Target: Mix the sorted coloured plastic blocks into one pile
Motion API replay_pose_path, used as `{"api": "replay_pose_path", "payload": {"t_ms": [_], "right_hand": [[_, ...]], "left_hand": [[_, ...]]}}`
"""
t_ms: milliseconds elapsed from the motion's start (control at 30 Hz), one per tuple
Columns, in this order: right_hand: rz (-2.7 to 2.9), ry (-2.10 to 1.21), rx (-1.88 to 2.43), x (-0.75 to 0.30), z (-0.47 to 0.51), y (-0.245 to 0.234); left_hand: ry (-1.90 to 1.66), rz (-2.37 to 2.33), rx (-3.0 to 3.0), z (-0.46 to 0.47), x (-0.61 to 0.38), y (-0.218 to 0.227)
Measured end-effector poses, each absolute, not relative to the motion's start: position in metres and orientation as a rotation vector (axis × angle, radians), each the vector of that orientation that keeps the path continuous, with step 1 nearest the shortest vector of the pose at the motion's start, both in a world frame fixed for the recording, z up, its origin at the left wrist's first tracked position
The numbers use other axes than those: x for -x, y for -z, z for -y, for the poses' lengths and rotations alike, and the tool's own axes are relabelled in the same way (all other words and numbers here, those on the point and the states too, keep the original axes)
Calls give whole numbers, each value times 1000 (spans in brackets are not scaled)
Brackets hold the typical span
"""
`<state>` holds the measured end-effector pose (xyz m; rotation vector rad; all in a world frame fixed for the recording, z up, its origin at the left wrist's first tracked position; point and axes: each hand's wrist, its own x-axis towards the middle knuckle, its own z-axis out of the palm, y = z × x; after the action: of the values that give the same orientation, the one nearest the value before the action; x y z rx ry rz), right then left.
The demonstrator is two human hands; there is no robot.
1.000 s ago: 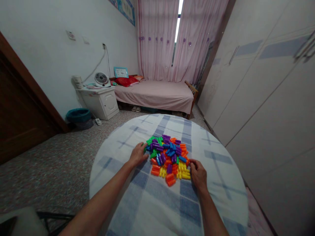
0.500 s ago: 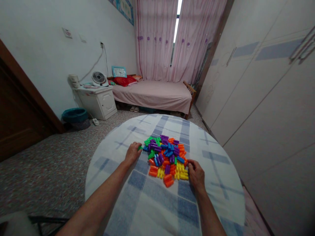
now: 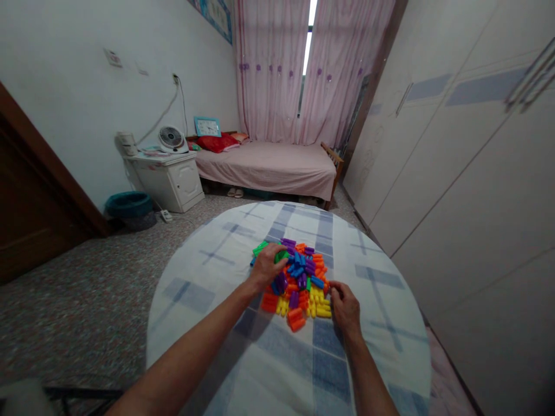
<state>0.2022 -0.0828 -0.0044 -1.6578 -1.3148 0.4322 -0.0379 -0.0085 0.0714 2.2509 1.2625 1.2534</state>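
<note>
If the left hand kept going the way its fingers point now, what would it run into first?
The left hand lies on the pile's left side, fingers pointing right and away. Going on, it would likely first meet the green pieces at its fingertips, then the blue and purple pieces; depth is hard to judge.

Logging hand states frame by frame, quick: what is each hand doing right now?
Left hand: over the pile of colored blocks, fingers curled on a green block; hold unclear.
Right hand: at the pile's right edge, fingers curled; cannot tell if holding anything.
</note>
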Motion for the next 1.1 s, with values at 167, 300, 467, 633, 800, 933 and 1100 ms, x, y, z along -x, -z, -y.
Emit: {"api": "replay_pose_path", "payload": {"t_ms": [167, 300, 467, 633, 800, 933, 1100], "right_hand": [[1305, -464, 1660, -202, 83, 4], [1318, -462, 1659, -203, 83, 5], [1319, -467, 1660, -203, 82, 5], [1292, -501, 1652, -202, 81, 3], [1280, -519, 1664, -203, 80, 5], [1295, -520, 1668, -205, 79, 7], [1295, -502, 1659, -204, 78, 6]], "left_hand": [[-1160, -1151, -2358, 8, -2, -72], [-1241, -1060, -2426, 9, -3, -72], [-1268, -1347, -2291, -9, 41, -62], [-960, -1652, -2074, -45, 85, -39], [-847, -1543, -2040, -65, 83, -31], [-832, -1519, -1987, -72, 69, -32], [-799, -1555, -1940, -75, 58, -29]]}}
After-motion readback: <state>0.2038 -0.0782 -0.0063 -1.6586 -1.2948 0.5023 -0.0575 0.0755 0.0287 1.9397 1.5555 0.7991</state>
